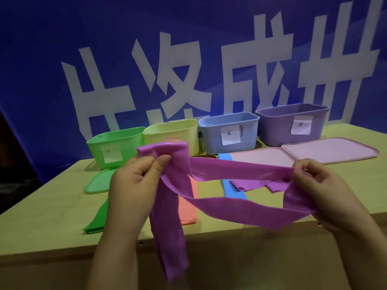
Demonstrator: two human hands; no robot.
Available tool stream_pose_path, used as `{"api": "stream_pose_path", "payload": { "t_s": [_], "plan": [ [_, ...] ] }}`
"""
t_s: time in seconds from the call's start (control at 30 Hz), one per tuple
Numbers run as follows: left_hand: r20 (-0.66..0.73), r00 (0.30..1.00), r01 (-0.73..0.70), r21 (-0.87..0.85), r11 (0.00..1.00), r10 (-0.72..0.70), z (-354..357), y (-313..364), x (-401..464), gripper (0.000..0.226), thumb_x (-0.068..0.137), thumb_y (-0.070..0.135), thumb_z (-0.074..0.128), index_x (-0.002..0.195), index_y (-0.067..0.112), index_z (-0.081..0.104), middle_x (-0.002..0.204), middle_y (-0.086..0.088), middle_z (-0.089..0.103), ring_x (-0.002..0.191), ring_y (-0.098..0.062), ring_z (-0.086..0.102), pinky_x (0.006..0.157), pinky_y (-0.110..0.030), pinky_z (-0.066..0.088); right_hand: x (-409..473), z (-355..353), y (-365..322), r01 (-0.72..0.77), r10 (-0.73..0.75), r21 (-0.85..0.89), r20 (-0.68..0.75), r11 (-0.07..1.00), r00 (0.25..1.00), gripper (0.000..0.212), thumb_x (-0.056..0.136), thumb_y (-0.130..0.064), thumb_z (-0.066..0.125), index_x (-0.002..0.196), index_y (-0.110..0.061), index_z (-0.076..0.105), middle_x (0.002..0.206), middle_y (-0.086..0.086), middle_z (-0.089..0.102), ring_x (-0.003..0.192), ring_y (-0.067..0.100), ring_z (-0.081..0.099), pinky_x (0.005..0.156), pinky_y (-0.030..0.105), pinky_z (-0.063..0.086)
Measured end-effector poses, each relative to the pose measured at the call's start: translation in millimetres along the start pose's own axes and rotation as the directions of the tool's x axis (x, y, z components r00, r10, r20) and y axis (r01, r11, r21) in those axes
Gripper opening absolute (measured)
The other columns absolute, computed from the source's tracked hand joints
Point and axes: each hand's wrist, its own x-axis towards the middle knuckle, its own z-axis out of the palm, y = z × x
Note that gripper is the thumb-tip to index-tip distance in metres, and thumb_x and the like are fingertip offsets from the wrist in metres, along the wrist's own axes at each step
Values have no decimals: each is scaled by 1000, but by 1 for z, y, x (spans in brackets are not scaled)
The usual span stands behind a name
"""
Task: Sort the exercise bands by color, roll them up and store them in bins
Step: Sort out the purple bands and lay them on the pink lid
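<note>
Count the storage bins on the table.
4, in a row at the back: green bin far left, yellow bin next, blue bin, purple bin far right. None appears hidden.

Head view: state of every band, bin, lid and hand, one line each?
purple band: held up, stretched between both hands
left hand: pinching one end
right hand: pinching the other end
green band: flat on table
orange band: flat on table
blue band: flat on table
four bins: open, upright
green lid: off, on table
pink lids: off, on table
</note>
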Motion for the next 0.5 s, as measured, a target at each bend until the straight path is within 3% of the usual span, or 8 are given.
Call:
{"api": "stream_pose_path", "payload": {
  "t_s": [0.13,0.2,0.27,0.33,0.43,0.5],
  "plan": [
    [23,992,-125,212,969,122,9,-8,-4,17,86,24,61,92,17,75,76,10,60,69,3,54,58,-5,38,3,8,-4,40,-27,103,-125,994,992,15,68,-29,63,76,-17,57,54,-3,63,45,7,60,41,20,51],
    [19,988,-153,316,936,155,9,-13,-5,21,88,8,62,105,12,72,88,13,61,72,5,52,64,0,33,5,9,-3,80,-49,138,-214,987,976,16,71,-34,62,77,-20,60,57,-6,65,48,5,62,44,20,53],
    [17,986,-160,368,916,165,9,-16,-6,28,87,3,62,113,13,67,98,12,58,81,0,51,73,-3,32,7,7,-5,116,-58,184,-293,976,954,19,72,-40,63,78,-22,62,62,-7,66,54,4,63,48,21,55],
    [-15,988,-136,394,909,154,8,-15,-9,28,87,4,63,113,13,66,93,9,60,73,7,46,69,-4,31,8,2,-3,111,-65,134,-310,985,948,21,70,-40,64,79,-22,62,68,-6,67,58,5,64,49,20,55],
    [-143,973,-119,366,923,182,7,-11,-11,23,85,4,64,107,7,69,81,7,59,66,15,45,54,-3,34,6,0,8,33,-41,-42,-211,999,977,8,77,-20,66,78,-16,59,69,3,64,56,11,62,48,19,53],
    [-229,950,-142,295,945,214,8,-6,-12,22,85,2,64,106,7,68,77,10,56,71,17,52,61,1,39,2,-7,18,9,-37,-235,-115,972,993,23,80,8,61,74,-13,60,65,5,62,52,10,58,46,16,47]
  ]
}}
